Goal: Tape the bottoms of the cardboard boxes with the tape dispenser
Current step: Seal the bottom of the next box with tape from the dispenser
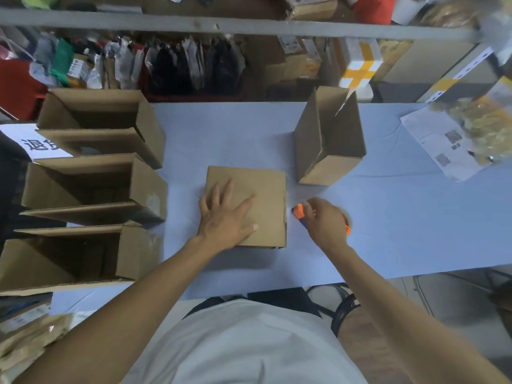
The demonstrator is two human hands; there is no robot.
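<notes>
With the left hand [225,217] pressing flat, fingers spread, on the box [246,206] on the counter [388,217], the right hand [325,223], clamped round the dispenser [298,211] just beside the box, should pull tape straight along the seam.

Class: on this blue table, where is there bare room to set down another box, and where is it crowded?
Free: the cloth between the upright open box and the printed sheet, and the near right strip beyond the right hand. Crowded: the left edge, where three open boxes stand close together.
</notes>
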